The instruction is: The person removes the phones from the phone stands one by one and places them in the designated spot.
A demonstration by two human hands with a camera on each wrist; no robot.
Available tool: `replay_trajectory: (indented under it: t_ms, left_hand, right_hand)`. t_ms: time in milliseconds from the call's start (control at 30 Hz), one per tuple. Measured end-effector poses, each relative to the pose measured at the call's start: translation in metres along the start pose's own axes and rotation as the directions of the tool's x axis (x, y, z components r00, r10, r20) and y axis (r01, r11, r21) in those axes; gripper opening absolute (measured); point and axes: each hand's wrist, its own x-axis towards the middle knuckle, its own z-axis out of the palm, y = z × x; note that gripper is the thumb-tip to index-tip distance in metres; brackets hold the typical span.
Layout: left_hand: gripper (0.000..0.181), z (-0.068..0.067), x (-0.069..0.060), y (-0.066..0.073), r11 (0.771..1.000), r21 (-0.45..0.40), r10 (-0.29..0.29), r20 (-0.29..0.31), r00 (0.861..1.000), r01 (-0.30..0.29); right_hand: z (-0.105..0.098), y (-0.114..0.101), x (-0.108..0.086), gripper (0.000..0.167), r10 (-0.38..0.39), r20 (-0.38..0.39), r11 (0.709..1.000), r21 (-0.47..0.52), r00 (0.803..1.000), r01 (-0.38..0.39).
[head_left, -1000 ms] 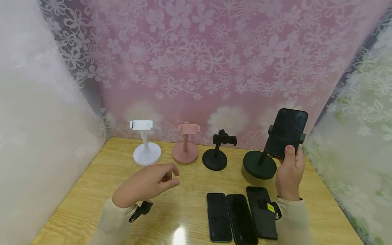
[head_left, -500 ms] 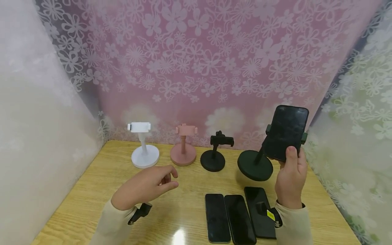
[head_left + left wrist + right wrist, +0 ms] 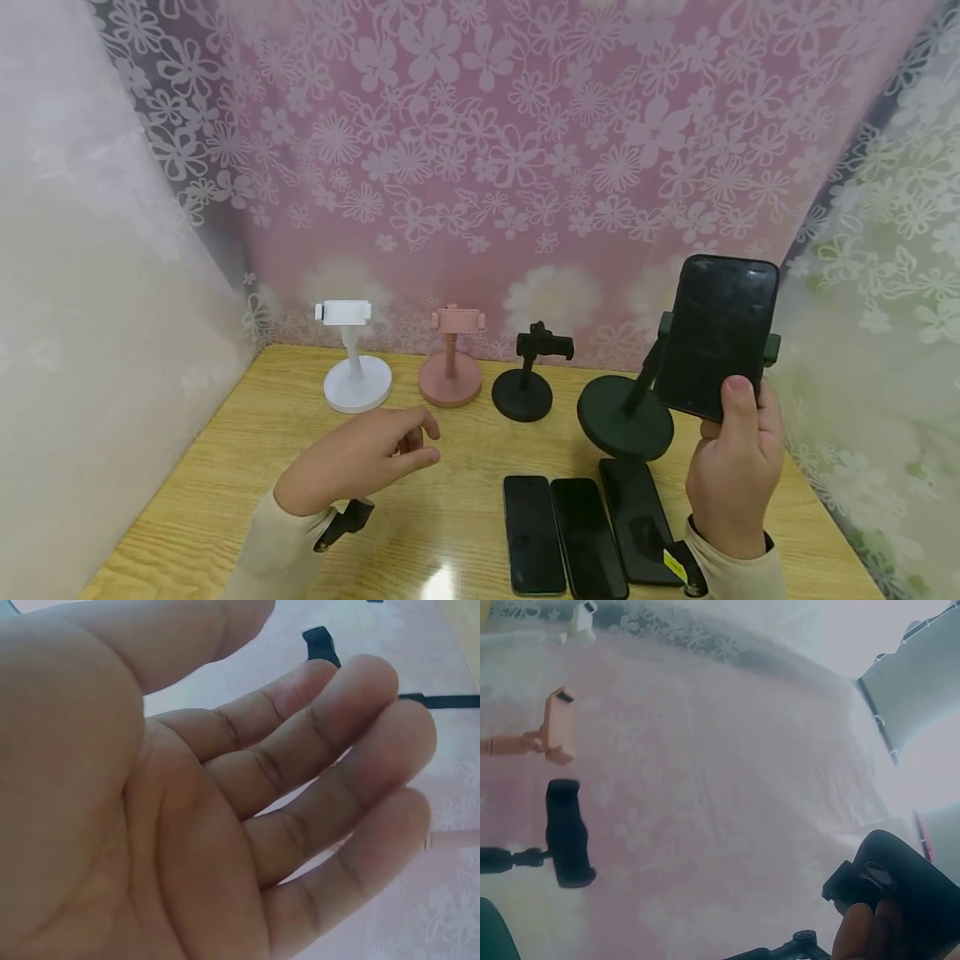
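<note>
My right hand (image 3: pixel 738 479) holds a black smartphone (image 3: pixel 718 333), thumb on its lower screen and fingers behind. The phone sits in the clamp of a dark green phone stand (image 3: pixel 624 421), whose round base is tilted and looks raised off the table. From the right wrist view, fingers (image 3: pixel 853 930) touch the phone's back beside the clamp (image 3: pixel 846 881). My left hand (image 3: pixel 360 457) hovers over the table, fingers loosely bent; in the left wrist view its palm (image 3: pixel 202 847) holds nothing.
White (image 3: pixel 357 383), pink (image 3: pixel 450 379) and black (image 3: pixel 522 394) phone stands line the back of the wooden table (image 3: pixel 217 500). Three dark phones lie at the front: left (image 3: pixel 534 533), middle (image 3: pixel 588 537) and right (image 3: pixel 637 521). A floral pink curtain (image 3: pixel 480 167) hangs behind.
My right hand has drawn the green stand and its phone nearer and slightly right, and its base now lies closer to the phones in front. The left hand stays almost still.
</note>
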Motion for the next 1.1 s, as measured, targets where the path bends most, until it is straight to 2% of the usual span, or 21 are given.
replay_trajectory:
  t_ms: [67, 200, 300, 400, 533, 633, 800, 933, 1100]
  left_hand:
    - [0.023, 0.0, 0.0, 0.001, 1.0, -0.018, 0.023, 0.011, 1.0, -0.023]
    - [0.027, -0.001, -0.002, 0.003, 0.998, -0.037, 0.046, 0.024, 0.999, -0.045]
    - [0.029, -0.002, -0.002, 0.005, 0.998, -0.037, 0.045, 0.026, 0.999, -0.044]
    - [0.029, -0.002, -0.003, 0.006, 0.998, -0.041, 0.046, 0.025, 0.999, -0.045]
    - [0.031, -0.002, -0.003, 0.007, 0.997, -0.061, 0.049, 0.028, 0.998, -0.048]
    - [0.032, -0.001, -0.004, 0.008, 0.997, -0.059, 0.058, 0.019, 0.998, -0.057]
    - [0.03, 0.001, -0.004, 0.01, 0.997, -0.04, 0.062, -0.013, 0.998, -0.063]
    - [0.029, 0.002, -0.004, 0.014, 0.996, -0.045, 0.07, -0.035, 0.997, -0.071]
    - [0.029, 0.003, -0.003, 0.017, 0.995, -0.057, 0.083, -0.042, 0.996, -0.085]
  right_hand:
    - [0.003, -0.004, -0.004, 0.03, -0.004, 0.009, 1.0, 0.028, 1.0, 0.004]
    - [0.008, -0.013, -0.012, 0.029, -0.008, 0.034, 0.999, -0.042, 0.999, 0.009]
    - [0.008, -0.017, -0.017, 0.031, 0.011, 0.087, 0.997, -0.083, 0.996, -0.004]
    - [0.007, -0.018, -0.021, 0.034, 0.032, 0.141, 0.996, -0.081, 0.989, -0.021]
    - [0.007, -0.019, -0.025, 0.036, 0.086, 0.173, 0.992, -0.11, 0.981, -0.067]
    - [0.008, -0.02, -0.029, 0.035, 0.153, 0.184, 0.981, -0.145, 0.971, -0.127]
    - [0.007, -0.02, -0.037, 0.038, 0.263, 0.255, 0.954, -0.213, 0.93, -0.212]
    - [0.011, -0.019, -0.045, 0.041, 0.33, 0.332, 0.924, -0.304, 0.884, -0.231]
    - [0.018, -0.015, -0.052, 0.042, 0.368, 0.443, 0.917, -0.318, 0.818, -0.24]
